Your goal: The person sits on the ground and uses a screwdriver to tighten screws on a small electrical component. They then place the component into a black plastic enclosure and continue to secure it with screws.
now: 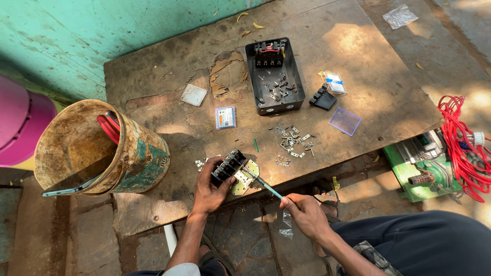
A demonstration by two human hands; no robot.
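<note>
Left hand (208, 190) grips black terminal block (228, 165); right hand (306, 213) grips screwdriver (263, 182) on it. Loose screws (292, 143) still on surface (358, 66), enclosure (273, 76) open.

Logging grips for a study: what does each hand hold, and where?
Left hand grips the black terminal block by its near end; right hand holds the screwdriver by its handle.

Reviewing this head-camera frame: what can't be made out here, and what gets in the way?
- Where the screwdriver tip meets the black terminal block: too small to see.
- Underside of the block: covered by the left hand.
- Screwdriver handle: wrapped in the right hand.
- Small metal parts on the table: too small to sort.
- Bucket contents: its wall hides most of the red tool.
- Red cable: cut by the right edge.
</note>
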